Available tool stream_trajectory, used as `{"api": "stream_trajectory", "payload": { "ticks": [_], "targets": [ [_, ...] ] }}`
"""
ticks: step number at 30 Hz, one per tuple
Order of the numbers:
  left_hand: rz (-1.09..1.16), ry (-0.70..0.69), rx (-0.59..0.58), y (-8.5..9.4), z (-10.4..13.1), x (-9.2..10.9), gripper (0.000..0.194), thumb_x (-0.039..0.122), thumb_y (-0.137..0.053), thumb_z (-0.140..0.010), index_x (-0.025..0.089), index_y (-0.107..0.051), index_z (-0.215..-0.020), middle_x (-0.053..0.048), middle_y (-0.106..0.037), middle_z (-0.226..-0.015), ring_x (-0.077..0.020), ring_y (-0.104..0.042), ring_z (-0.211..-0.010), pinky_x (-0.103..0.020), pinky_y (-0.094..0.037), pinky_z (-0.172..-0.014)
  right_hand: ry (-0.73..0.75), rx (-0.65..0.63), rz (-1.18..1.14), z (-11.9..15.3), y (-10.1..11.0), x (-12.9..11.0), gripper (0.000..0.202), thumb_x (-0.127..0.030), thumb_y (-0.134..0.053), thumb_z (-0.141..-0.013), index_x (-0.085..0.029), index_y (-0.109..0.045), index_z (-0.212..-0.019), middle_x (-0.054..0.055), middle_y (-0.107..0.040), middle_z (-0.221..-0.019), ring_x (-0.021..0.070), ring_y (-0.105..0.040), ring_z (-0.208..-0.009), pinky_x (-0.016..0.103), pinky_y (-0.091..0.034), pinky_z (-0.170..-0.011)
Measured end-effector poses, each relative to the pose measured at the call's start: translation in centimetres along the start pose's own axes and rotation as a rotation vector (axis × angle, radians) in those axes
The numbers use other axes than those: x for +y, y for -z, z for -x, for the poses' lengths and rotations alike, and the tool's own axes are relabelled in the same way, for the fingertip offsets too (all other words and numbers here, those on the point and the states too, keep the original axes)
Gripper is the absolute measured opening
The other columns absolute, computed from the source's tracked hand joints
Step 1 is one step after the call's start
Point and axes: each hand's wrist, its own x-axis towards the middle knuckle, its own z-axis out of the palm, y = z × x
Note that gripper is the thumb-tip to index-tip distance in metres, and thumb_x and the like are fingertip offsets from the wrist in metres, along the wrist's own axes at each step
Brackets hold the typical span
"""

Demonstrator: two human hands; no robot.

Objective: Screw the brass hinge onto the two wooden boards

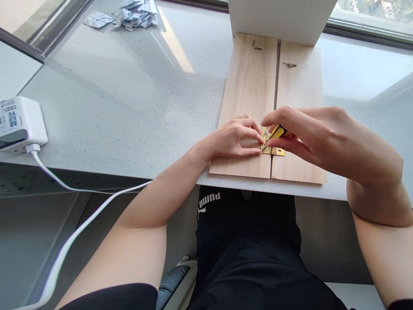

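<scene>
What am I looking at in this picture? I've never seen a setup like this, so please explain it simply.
There is no machine here: one person works bare-handed, and a head-worn camera looks forward and down. On the speckled counter, a left board and a right board lie side by side, with a gold-coloured hinge across their gap. The left hand rests on the left board, fingertips by the hinge. The right hand grips a yellow-and-black tool, pointed down at the hinge. Loose screws lie farther up the boards, and crumpled pale scraps at the far left.
</scene>
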Motion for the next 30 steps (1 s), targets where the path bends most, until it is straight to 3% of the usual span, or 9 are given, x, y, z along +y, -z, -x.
{"api": "stream_trajectory", "payload": {
  "ticks": [4, 7, 12, 15, 19, 26, 30],
  "targets": [
    [0.007, -0.013, 0.011, 0.0, 0.0, -0.1, 0.012, 0.038, -0.098, -0.103, 0.029, -0.097, -0.111, -0.012, -0.088, -0.124, -0.0355, -0.081, -0.123, -0.054, -0.068, -0.118, -0.045, 0.027, 0.15, -0.1, -0.2, 0.0, 0.016, -0.031, -0.062, -0.128, -0.022, -0.072, -0.119, 0.0, -0.066, -0.085, 0.0176, -0.052, -0.069, 0.036, -0.036, -0.068],
    [0.003, -0.009, 0.005, -0.1, 0.0, -0.1, 0.013, 0.039, -0.096, -0.104, 0.029, -0.097, -0.113, -0.012, -0.089, -0.127, -0.0357, -0.081, -0.126, -0.055, -0.068, -0.117, -0.081, 0.06, 0.195, -0.3, -0.5, -0.2, 0.016, -0.032, -0.065, -0.127, -0.023, -0.072, -0.115, -0.002, -0.06, -0.08, 0.0174, -0.045, -0.066, 0.037, -0.031, -0.067],
    [-0.012, -0.012, 0.02, -0.3, 0.1, -0.4, 0.017, 0.041, -0.097, -0.104, 0.029, -0.097, -0.115, -0.013, -0.088, -0.125, -0.0354, -0.08, -0.124, -0.055, -0.067, -0.119, -0.046, 0.002, 0.074, 0.0, -0.2, -0.3, 0.01, -0.021, -0.058, -0.123, -0.02, -0.064, -0.131, 0.002, -0.068, -0.097, 0.019, -0.053, -0.072, 0.037, -0.036, -0.064],
    [-0.014, -0.027, 0.018, -0.3, 0.1, -0.4, 0.016, 0.04, -0.098, -0.103, 0.029, -0.097, -0.115, -0.013, -0.087, -0.122, -0.0353, -0.08, -0.122, -0.054, -0.068, -0.116, -0.071, -0.019, 0.044, 0.2, 0.3, 0.0, 0.012, -0.018, -0.051, -0.124, -0.025, -0.061, -0.123, 0.001, -0.069, -0.096, 0.0184, -0.056, -0.073, 0.035, -0.037, -0.064],
    [-0.013, -0.027, 0.016, -0.2, 0.2, -0.3, 0.018, 0.04, -0.096, -0.104, 0.028, -0.098, -0.117, -0.014, -0.087, -0.125, -0.0353, -0.079, -0.124, -0.053, -0.067, -0.116, -0.075, -0.006, 0.042, 0.2, 0.4, 0.6, 0.018, -0.032, -0.059, -0.129, -0.026, -0.059, -0.112, -0.001, -0.064, -0.087, 0.0171, -0.054, -0.071, 0.034, -0.035, -0.063],
    [0.006, 0.001, -0.008, -0.2, 0.0, -0.4, 0.017, 0.042, -0.096, -0.105, 0.031, -0.097, -0.117, -0.012, -0.089, -0.133, -0.0367, -0.08, -0.13, -0.057, -0.065, -0.122, -0.07, 0.061, 0.202, -0.3, -0.3, 0.0, 0.043, -0.056, -0.062, -0.13, -0.025, -0.062, -0.101, -0.005, -0.046, -0.073, 0.0146, -0.031, -0.064, 0.035, -0.022, -0.063],
    [-0.022, -0.016, 0.003, -0.3, 0.0, -0.5, 0.017, 0.043, -0.093, -0.107, 0.03, -0.097, -0.115, -0.012, -0.089, -0.129, -0.0353, -0.08, -0.128, -0.053, -0.066, -0.117, -0.106, 0.1, 0.228, -0.4, -0.5, -0.4, 0.041, -0.054, -0.062, -0.13, -0.023, -0.066, -0.103, -0.003, -0.051, -0.075, 0.015, -0.037, -0.064, 0.036, -0.024, -0.062]
  ]
}}
